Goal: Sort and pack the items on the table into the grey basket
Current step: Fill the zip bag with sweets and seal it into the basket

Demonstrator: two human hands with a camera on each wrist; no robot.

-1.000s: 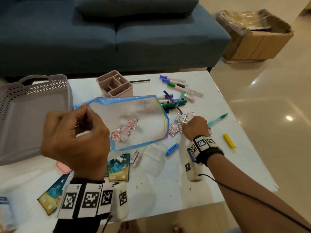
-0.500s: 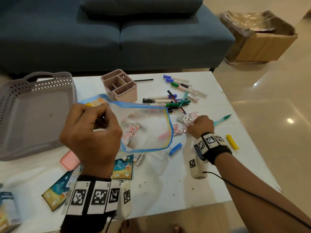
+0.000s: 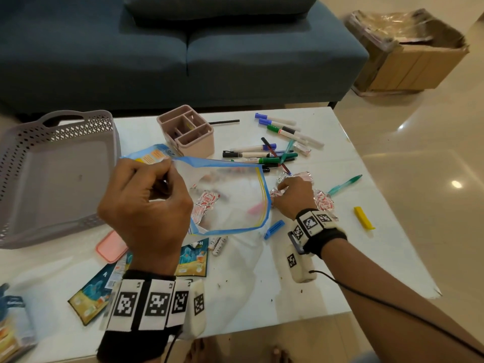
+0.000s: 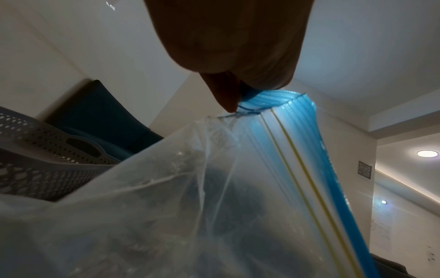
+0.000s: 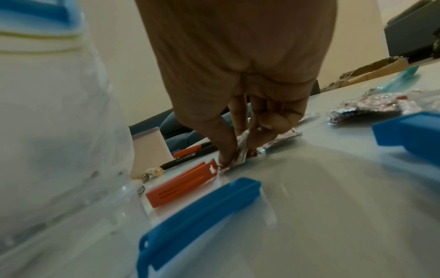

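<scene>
My left hand [image 3: 146, 203] pinches the blue top edge of a clear zip bag [image 3: 233, 195] and holds it up over the table; the same zip bag [image 4: 238, 188] fills the left wrist view. A few foil sachets [image 3: 208, 200] lie inside it. To its right, my right hand [image 3: 290, 195] is down on the table, thumb and fingers pinching a silver foil sachet [image 5: 240, 150] from a small heap of loose sachets [image 3: 296, 176]. The grey basket [image 3: 52, 179] stands empty at the left.
A pink divided organiser [image 3: 187, 131] and several scattered markers [image 3: 264, 153] lie behind the bag. Blue clips [image 3: 273, 229], an orange clip [image 5: 181, 186], a yellow clip [image 3: 363, 218], a teal pen [image 3: 344, 184], a pink lid [image 3: 111, 246] and snack packets [image 3: 192, 260] lie about. A sofa stands behind the white table [image 3: 327, 271].
The left hand has carried the zip bag slightly right and up, tilting its mouth. The right hand has stayed at the sachet heap, closing its fingers on one.
</scene>
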